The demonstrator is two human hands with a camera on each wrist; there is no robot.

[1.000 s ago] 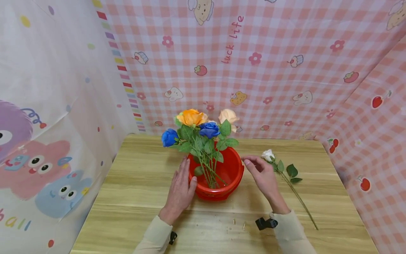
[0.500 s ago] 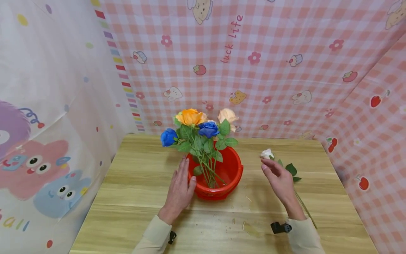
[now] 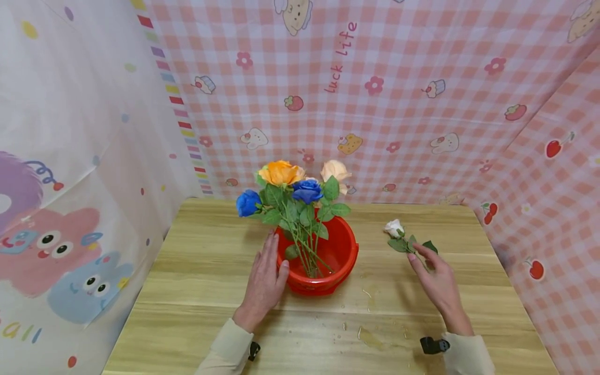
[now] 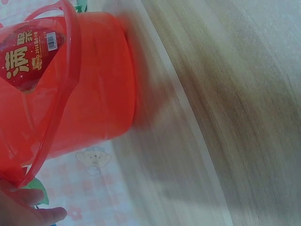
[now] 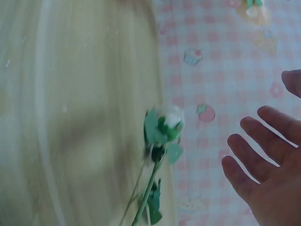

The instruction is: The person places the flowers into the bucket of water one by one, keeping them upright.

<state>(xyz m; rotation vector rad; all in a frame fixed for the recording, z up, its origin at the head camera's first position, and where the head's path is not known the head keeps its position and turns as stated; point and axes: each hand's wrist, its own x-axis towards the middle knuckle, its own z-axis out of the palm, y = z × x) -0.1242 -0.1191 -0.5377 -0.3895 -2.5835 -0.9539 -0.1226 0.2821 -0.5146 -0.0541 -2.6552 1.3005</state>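
Observation:
A red plastic bucket [image 3: 344,268] stands mid-table, holding several roses: an orange rose [image 3: 281,173], two blue roses [image 3: 307,191] and peach blooms [image 3: 335,172]. Their green stems lean left inside it. My left hand [image 3: 264,284] rests against the bucket's left side with straight fingers. In the left wrist view its fingertips touch near the bucket's handle [image 4: 70,61]. A single white rose [image 3: 395,229] with green leaves lies right of the bucket. My right hand [image 3: 438,281] is over its stem, hiding the lower part; in the right wrist view the fingers are spread, apart from the stem [image 5: 148,197].
Water puddles [image 3: 370,338] and drops lie on the wooden table [image 3: 206,291] in front of the bucket. A pink checked cloth [image 3: 375,114] hangs behind and to the right. A white patterned cloth [image 3: 108,172] hangs on the left.
My right hand has moved from beside the bucket's right rim, rightward and toward me, to the white rose's stem. The left hand stays against the bucket.

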